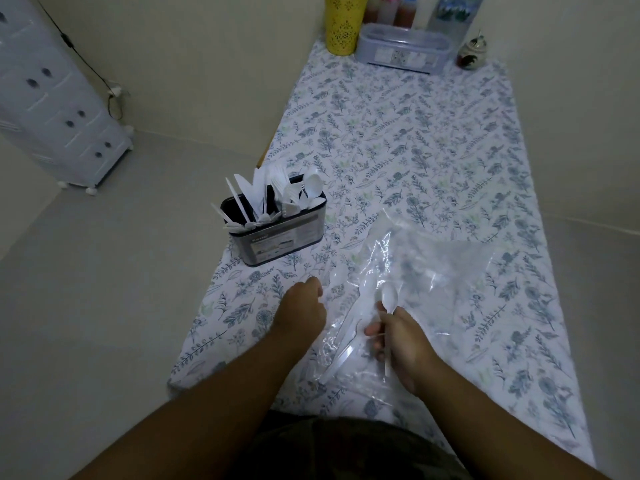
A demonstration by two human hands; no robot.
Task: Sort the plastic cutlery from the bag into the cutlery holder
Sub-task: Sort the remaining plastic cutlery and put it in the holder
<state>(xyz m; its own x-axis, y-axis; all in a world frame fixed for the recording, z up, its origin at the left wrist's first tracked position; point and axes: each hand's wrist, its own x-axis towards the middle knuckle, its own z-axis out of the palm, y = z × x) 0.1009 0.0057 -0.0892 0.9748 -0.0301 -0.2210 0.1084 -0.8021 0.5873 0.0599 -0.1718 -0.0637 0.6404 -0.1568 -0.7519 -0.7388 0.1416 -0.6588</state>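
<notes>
A clear plastic bag (433,268) lies crumpled on the floral tablecloth in front of me. Inside its near end lie a few white plastic pieces (343,344), one looks like a fork. My right hand (401,337) grips a white plastic spoon (389,301) by its handle, bowl pointing away from me, just above the bag's near end. My left hand (304,310) rests as a closed fist on the cloth, at the bag's left edge. The dark cutlery holder (277,237) stands at the table's left edge, beyond my left hand, with white knives, forks and spoons upright in it.
At the far end of the table (433,150) stand a yellow perforated cup (343,26), a clear lidded box (403,48), several bottles and a small jar (471,51). A white drawer cabinet (59,109) is on the floor at the left.
</notes>
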